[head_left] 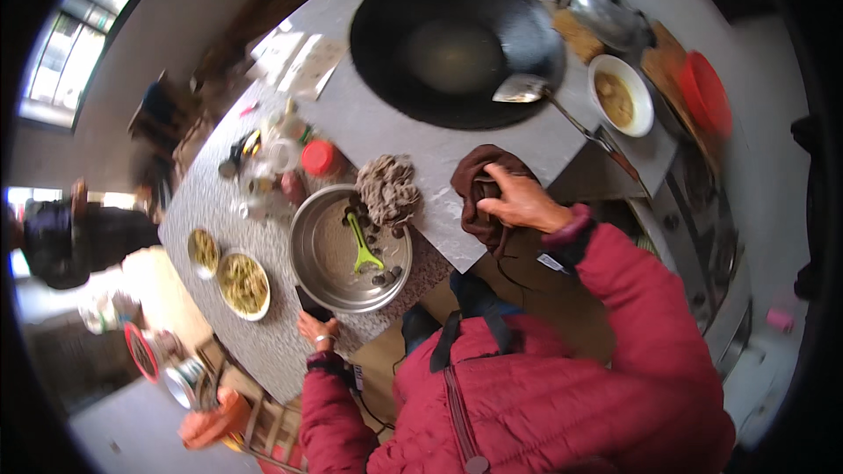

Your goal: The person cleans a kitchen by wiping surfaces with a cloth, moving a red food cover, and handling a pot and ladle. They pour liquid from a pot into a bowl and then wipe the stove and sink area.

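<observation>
My right hand (520, 202) is closed on a bunched dark brown cloth (479, 211) at the front edge of the grey counter, below the wok. My left hand (318, 333) is at the counter's near edge, its fingers against a small, flat black object (313, 305) that it seems to grip; the kind is unclear. Just beyond that hand stands a wide metal basin (303, 254), with a lime-green tool (363, 250) and several small dark lumps in it. A crumpled grey-brown rag (387, 190) lies against the basin's far right rim.
A large black wok (413, 13) is set into the counter, a metal spatula (522, 89) resting over its rim. Right of it stand a white bowl of soup (619, 98) and a red basin (705, 92). Jars with a red-lidded one (321, 158) and two food dishes (244, 284) are at left.
</observation>
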`<state>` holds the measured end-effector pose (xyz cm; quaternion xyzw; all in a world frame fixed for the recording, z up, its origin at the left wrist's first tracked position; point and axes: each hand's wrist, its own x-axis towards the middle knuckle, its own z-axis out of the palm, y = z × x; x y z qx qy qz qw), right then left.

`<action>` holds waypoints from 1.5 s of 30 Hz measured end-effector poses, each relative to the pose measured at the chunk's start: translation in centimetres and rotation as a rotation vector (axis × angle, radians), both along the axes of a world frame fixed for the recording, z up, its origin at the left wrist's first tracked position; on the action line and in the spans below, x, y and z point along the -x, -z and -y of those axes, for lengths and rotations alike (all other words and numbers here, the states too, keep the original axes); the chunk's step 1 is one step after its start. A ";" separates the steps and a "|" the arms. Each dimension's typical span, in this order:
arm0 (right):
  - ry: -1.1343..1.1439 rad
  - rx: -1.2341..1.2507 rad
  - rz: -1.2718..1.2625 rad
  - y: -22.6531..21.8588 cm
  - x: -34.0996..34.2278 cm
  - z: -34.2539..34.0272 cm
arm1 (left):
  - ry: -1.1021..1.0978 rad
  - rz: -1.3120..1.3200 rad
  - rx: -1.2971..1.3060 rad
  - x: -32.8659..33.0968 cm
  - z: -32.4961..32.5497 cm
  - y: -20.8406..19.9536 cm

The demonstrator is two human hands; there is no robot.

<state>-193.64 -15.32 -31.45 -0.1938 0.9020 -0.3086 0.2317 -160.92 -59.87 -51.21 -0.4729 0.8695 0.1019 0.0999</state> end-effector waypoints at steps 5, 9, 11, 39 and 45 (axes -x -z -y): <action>0.136 0.067 -0.334 -2.6 2.0 -4.2 | -0.105 -0.068 -0.067 -2.3 -1.3 -0.8; 0.182 -0.035 -0.268 -2.4 1.3 -7.2 | -0.223 -0.118 -0.061 -4.1 -3.7 -1.8; 0.128 -0.018 -0.264 -2.0 0.5 -8.4 | -0.239 -0.139 -0.111 -5.0 -4.6 -2.6; -0.522 -0.486 0.172 3.1 -14.3 -4.3 | -1.059 -0.651 -0.728 -43.3 -20.7 -3.8; -0.619 -0.439 0.166 2.1 -14.9 2.2 | -1.151 -0.817 -1.083 -47.2 -27.8 -4.9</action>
